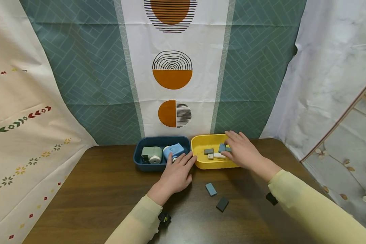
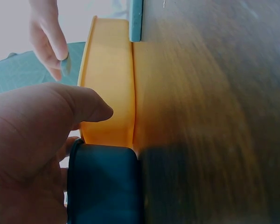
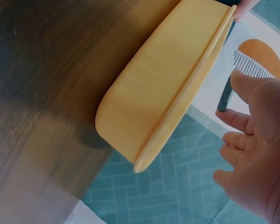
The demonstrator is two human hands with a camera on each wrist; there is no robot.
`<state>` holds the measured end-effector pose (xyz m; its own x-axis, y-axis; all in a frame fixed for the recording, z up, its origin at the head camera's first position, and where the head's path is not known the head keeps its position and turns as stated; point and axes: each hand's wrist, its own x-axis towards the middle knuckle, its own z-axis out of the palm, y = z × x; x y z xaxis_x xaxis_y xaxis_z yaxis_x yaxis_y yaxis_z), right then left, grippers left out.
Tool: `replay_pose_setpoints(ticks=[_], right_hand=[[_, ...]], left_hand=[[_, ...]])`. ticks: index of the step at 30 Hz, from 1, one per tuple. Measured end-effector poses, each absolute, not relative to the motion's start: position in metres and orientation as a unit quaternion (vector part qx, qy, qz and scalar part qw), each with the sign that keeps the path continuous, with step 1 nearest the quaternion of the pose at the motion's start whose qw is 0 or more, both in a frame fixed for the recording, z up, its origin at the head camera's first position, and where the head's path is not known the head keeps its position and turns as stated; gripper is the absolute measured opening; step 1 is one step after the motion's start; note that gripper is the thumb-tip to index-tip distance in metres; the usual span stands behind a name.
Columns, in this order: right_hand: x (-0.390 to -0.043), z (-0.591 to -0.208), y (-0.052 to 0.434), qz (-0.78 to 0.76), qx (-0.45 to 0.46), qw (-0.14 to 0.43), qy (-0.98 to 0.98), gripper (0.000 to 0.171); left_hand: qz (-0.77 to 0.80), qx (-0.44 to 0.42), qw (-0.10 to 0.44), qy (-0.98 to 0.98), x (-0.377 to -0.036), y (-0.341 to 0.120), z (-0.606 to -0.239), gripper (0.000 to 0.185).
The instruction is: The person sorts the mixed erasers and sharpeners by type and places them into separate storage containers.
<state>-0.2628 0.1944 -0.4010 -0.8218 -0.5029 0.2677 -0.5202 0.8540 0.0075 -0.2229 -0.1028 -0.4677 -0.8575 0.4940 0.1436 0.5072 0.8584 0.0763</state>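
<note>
My right hand [image 1: 241, 149] is over the right part of a yellow tray [image 1: 213, 165]. Its thumb and a fingertip pinch a small blue-grey rectangular block [image 3: 226, 97], which the right wrist view shows above the rim. Inside the tray lie a grey block [image 1: 208, 151] and a white block [image 1: 219, 156]. My left hand [image 1: 176, 174] rests at the right front rim of a dark blue tray [image 1: 149, 167], fingers extended. In that tray are a pale green boxy object [image 1: 150, 152] with a white round part and a blue and white object [image 1: 174, 150], partly covered by the fingers.
On the brown wooden table [image 1: 109, 196], in front of the yellow tray, lie a blue-grey block [image 1: 211, 189] and a black block [image 1: 222, 204]. The two trays stand side by side at the back edge, against a patterned cloth [image 1: 183, 118]. Cloths also hang at both sides.
</note>
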Motion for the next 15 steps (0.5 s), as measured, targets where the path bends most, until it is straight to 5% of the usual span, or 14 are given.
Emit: replay_pose_setpoints(ticks=[15], right_hand=[[-0.284, -0.405, 0.194, 0.025, 0.243, 0.099, -0.965, 0.040]], left_hand=[[-0.051, -0.259, 0.061, -0.963, -0.224, -0.103, -0.470, 0.073]])
